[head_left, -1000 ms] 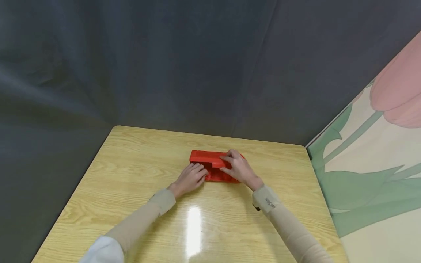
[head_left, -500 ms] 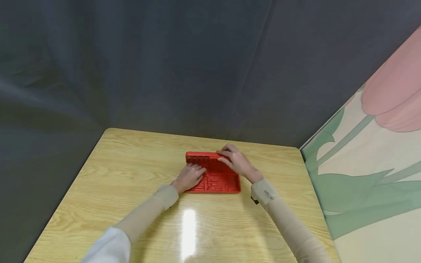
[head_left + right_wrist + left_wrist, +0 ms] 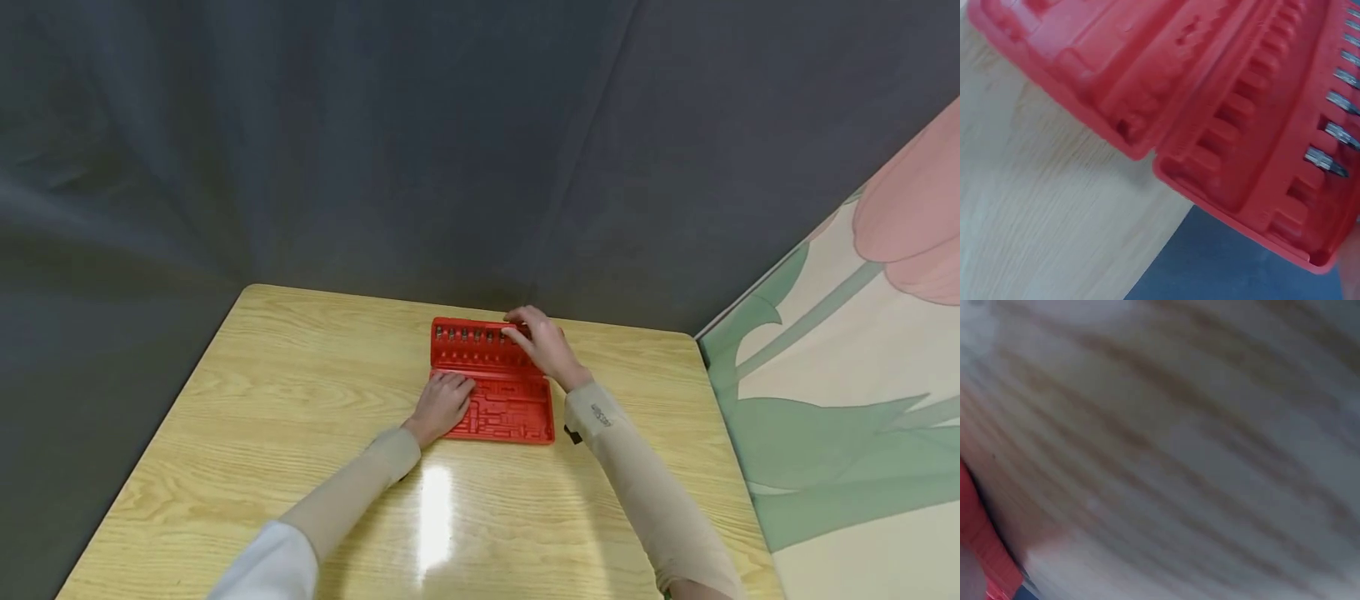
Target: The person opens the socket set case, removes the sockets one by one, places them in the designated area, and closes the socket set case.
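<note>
A red plastic tool case lies spread wide in the head view, its lower half [image 3: 517, 412] flat on the table and its upper half [image 3: 483, 367] raised behind it. Metal screwdriver bits [image 3: 1339, 132] sit in a row along the upper half's far side. My right hand [image 3: 547, 343] pinches the far edge of that half near its right end, thumb on the inner side. On the lower half's left part rests my left hand [image 3: 442, 402], fingers slightly bent over the moulded recesses. The left wrist view catches only a red corner [image 3: 988, 550] of the case.
The wooden table [image 3: 315, 375] has a rounded far-left corner. Behind it hangs a dark curtain [image 3: 420, 167]. A wall with a flower pattern [image 3: 825, 433] borders the right side. Light glares off the tabletop near its front.
My right hand has swung the upper half up and back, uncovering the recesses and the row of bits. My left hand has stayed at the case's left side.
</note>
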`<move>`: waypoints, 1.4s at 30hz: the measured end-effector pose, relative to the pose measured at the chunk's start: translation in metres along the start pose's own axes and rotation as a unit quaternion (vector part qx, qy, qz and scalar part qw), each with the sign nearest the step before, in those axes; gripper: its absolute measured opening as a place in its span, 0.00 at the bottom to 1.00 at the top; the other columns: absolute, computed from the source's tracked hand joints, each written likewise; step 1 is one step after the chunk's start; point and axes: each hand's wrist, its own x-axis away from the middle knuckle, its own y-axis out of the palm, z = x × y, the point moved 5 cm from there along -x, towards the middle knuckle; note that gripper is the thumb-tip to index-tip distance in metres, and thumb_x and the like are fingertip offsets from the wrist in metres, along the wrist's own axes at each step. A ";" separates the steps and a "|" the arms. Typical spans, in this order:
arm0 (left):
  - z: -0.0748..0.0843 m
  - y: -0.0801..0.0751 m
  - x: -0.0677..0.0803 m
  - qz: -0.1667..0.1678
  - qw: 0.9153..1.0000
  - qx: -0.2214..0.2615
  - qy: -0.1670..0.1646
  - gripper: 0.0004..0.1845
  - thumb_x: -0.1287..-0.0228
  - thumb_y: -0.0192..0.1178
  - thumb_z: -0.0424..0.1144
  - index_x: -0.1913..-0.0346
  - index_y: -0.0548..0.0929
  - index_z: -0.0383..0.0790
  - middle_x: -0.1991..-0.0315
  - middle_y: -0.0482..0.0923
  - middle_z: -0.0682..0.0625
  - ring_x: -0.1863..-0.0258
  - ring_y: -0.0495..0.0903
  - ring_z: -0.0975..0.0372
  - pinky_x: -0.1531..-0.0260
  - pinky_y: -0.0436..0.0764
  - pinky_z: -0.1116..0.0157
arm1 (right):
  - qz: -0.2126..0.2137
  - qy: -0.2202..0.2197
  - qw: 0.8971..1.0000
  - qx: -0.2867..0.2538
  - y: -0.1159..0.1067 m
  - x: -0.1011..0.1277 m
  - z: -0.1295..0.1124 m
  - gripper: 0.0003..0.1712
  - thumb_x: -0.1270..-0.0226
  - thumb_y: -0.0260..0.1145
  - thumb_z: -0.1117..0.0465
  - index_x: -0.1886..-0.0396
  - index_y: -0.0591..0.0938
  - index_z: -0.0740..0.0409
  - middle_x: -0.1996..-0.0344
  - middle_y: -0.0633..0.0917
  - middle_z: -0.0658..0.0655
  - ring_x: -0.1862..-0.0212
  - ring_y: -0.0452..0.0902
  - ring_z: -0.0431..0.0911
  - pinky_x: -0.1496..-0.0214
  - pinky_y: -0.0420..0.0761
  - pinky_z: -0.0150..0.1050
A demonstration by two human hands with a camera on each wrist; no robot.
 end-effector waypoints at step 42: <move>0.052 0.022 0.004 -0.131 0.981 0.039 -0.139 0.32 0.31 0.46 0.48 0.26 0.62 0.41 0.26 0.54 0.44 0.26 0.47 0.53 0.28 0.43 0.56 | -0.041 0.177 0.982 -0.049 0.057 0.033 0.100 0.20 0.28 0.51 0.69 0.39 0.71 0.70 0.43 0.75 0.70 0.39 0.67 0.63 0.33 0.59 0.57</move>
